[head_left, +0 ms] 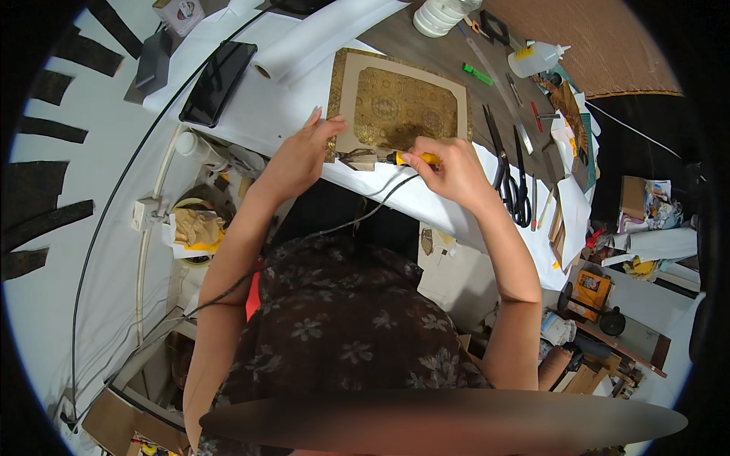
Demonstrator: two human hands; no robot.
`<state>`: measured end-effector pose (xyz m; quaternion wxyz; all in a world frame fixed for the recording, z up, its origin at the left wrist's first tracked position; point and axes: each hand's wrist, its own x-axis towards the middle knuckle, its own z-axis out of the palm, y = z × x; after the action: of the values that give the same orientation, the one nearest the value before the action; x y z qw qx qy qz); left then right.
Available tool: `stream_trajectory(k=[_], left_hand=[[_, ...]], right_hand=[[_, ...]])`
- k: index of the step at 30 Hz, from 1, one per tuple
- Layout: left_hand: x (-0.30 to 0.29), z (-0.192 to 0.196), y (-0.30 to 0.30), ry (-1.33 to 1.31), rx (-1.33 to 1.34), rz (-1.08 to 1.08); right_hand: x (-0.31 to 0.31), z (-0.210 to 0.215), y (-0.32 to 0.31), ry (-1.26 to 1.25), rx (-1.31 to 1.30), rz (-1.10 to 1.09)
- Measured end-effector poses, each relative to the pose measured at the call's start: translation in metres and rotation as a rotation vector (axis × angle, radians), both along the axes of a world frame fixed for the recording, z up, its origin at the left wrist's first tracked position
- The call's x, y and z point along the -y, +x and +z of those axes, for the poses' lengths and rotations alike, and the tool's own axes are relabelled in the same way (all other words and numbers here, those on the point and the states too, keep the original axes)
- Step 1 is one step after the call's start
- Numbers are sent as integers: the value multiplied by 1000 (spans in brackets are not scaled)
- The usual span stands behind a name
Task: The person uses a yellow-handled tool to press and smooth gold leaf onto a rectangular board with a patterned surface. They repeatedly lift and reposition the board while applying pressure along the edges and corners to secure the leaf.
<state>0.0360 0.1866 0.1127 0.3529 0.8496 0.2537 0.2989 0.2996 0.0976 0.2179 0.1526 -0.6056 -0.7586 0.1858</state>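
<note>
1. Your right hand [455,173] pinches the tool [398,158] by its yellow handle, fingers closed; its metal head is at the near edge of the panel [407,102], close to the left corner.
2. Your left hand [298,154] has its fingers at the panel's left edge; whether they pinch it, I cannot tell.
3. The panel lies flat on the table [395,38] before you, scissors [522,190] to its right.
</note>
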Motion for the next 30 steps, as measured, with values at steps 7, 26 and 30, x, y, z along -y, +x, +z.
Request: stream_trajectory(k=[7,26,30], left_hand=[[-2,1,0,3,13,-4],[2,-10,9,148,-27,80],[2,-11,10,140,-41,75]], right_hand=[[-3,0,-7,11,55,-26],[25,2,31,-3,63,-142],[19,-4,31,47,50,-122]])
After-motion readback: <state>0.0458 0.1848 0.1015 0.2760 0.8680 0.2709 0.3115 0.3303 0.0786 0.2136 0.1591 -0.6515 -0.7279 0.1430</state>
